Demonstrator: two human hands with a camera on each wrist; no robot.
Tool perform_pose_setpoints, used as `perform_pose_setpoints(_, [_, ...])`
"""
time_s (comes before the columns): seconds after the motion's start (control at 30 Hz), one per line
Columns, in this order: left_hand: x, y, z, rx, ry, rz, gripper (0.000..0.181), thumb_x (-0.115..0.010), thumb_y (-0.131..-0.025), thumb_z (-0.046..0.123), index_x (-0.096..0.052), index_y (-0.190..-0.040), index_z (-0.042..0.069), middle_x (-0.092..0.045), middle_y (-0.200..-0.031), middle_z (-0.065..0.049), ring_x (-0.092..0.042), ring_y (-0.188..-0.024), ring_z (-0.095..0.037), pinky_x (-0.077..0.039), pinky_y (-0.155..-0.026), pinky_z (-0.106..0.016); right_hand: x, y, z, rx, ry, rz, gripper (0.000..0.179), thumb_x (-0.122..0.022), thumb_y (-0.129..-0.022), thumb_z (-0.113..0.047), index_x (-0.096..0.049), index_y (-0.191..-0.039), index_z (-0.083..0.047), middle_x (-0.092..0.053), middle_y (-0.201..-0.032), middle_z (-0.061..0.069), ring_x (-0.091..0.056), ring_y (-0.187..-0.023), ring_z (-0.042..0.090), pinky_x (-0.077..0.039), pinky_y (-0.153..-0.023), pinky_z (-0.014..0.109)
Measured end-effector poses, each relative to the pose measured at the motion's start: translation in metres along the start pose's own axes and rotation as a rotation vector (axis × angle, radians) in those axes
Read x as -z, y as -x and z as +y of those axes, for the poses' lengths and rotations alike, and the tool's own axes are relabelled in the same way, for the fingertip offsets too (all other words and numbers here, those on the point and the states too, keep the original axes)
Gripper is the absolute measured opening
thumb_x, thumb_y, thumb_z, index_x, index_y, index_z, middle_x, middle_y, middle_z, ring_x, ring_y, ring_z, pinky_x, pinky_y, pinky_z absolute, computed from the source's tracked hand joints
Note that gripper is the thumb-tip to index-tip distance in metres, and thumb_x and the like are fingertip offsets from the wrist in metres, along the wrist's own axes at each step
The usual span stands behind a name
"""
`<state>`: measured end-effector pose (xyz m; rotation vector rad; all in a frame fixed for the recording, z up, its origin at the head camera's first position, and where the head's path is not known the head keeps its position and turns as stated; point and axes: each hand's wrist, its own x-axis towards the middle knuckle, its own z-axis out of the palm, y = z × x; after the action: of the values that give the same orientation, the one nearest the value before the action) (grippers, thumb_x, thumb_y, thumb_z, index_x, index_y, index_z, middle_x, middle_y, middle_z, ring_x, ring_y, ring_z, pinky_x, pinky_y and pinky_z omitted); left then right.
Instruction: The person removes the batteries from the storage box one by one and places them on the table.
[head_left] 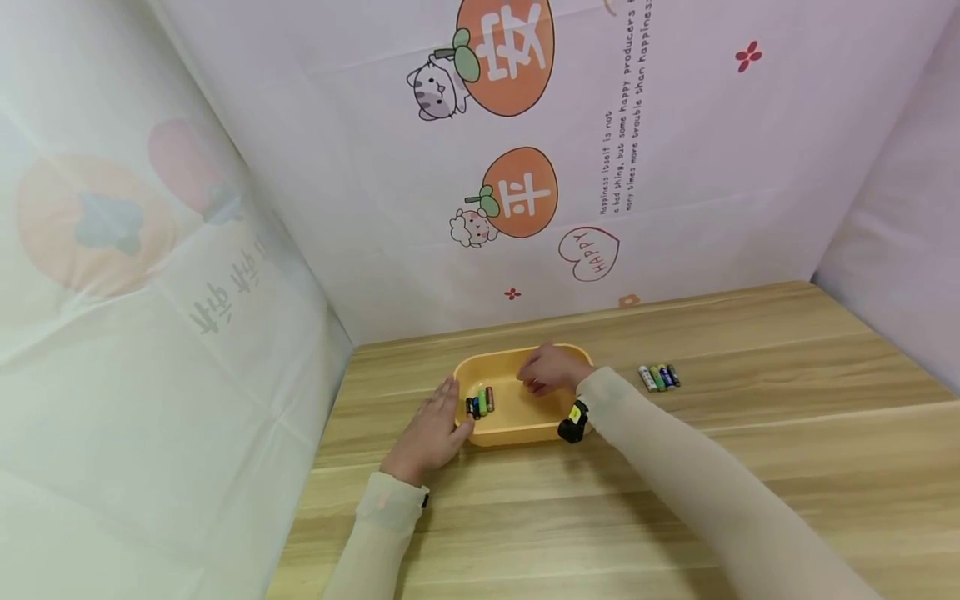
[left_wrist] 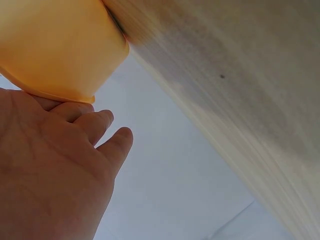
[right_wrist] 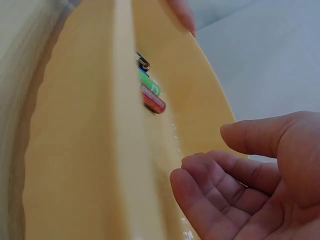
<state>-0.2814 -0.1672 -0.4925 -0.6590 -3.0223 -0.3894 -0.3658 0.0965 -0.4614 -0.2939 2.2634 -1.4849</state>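
Note:
A yellow-orange rectangular box stands on the wooden table. My left hand lies along its left end with long, fairly straight fingers; in the left wrist view the fingertips touch the outside under the rim. Inside the box, near its left end, several batteries lie side by side: two dark ones, a green battery and a red-brown battery. My right hand hovers over the right half of the box. Its fingers curl loosely, thumb apart, and nothing is between them in the right wrist view.
To the right of the box, a row of several batteries lies on the table, among them a white battery and a green battery. White printed cloth hangs behind the table and along both sides.

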Motion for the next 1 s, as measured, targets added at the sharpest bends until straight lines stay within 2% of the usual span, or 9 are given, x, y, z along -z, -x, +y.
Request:
perform_pose_setpoints(0.23, [-0.001,0.002,0.000,-0.004,0.006,0.002,0.072,-0.037,-0.103,0.043,-0.011,-0.155,-0.001,-0.009,-0.161,-0.012,-0.010,-0.147,-0.024,-0.017,-0.115,-0.045,-0.014,-0.006,0.000,0.006,0.104,-0.012,0.024,-0.063,-0.092,-0.010,-0.068,-0.106,0.009,-0.067,-0.094,0.020,-0.064,-0.077,0.025,-0.057,-0.073,0.038])
perform_pose_setpoints(0.43, [-0.001,0.002,-0.001,0.004,0.011,-0.003,0.073,-0.035,-0.103,0.045,-0.010,-0.155,0.000,-0.009,-0.161,-0.012,-0.010,-0.147,-0.023,-0.017,-0.116,-0.044,-0.024,-0.012,0.001,-0.005,0.104,-0.007,0.020,-0.064,-0.092,-0.009,-0.070,-0.099,0.008,-0.068,-0.090,0.017,-0.065,-0.077,0.026,-0.057,-0.072,0.037])
perform_pose_setpoints(0.57, [0.000,0.001,0.000,0.003,0.002,-0.011,0.074,-0.031,-0.102,0.048,-0.010,-0.155,0.000,-0.009,-0.161,-0.012,-0.008,-0.147,-0.022,-0.017,-0.116,-0.043,-0.031,-0.016,0.003,-0.018,0.068,0.007,0.017,-0.065,-0.090,-0.007,-0.071,-0.096,0.008,-0.067,-0.086,0.015,-0.066,-0.077,0.027,-0.057,-0.071,0.038])
perform_pose_setpoints(0.77, [-0.001,-0.002,-0.001,0.000,0.013,0.001,0.072,-0.037,-0.103,0.042,-0.011,-0.155,0.000,-0.009,-0.161,-0.011,-0.009,-0.146,-0.021,-0.017,-0.116,-0.043,-0.037,-0.021,0.004,-0.050,0.030,-0.004,0.017,-0.066,-0.090,-0.007,-0.071,-0.098,0.007,-0.067,-0.089,0.016,-0.067,-0.078,0.027,-0.058,-0.071,0.038])
perform_pose_setpoints(1.0, [-0.001,-0.001,-0.001,-0.001,0.002,0.003,0.072,-0.037,-0.103,0.042,-0.012,-0.154,-0.001,-0.009,-0.161,-0.012,-0.009,-0.147,-0.021,-0.018,-0.115,-0.043,-0.051,-0.024,-0.001,-0.048,0.021,-0.014,0.015,-0.064,-0.090,-0.005,-0.070,-0.094,0.008,-0.067,-0.087,0.019,-0.067,-0.078,0.031,-0.058,-0.070,0.039])
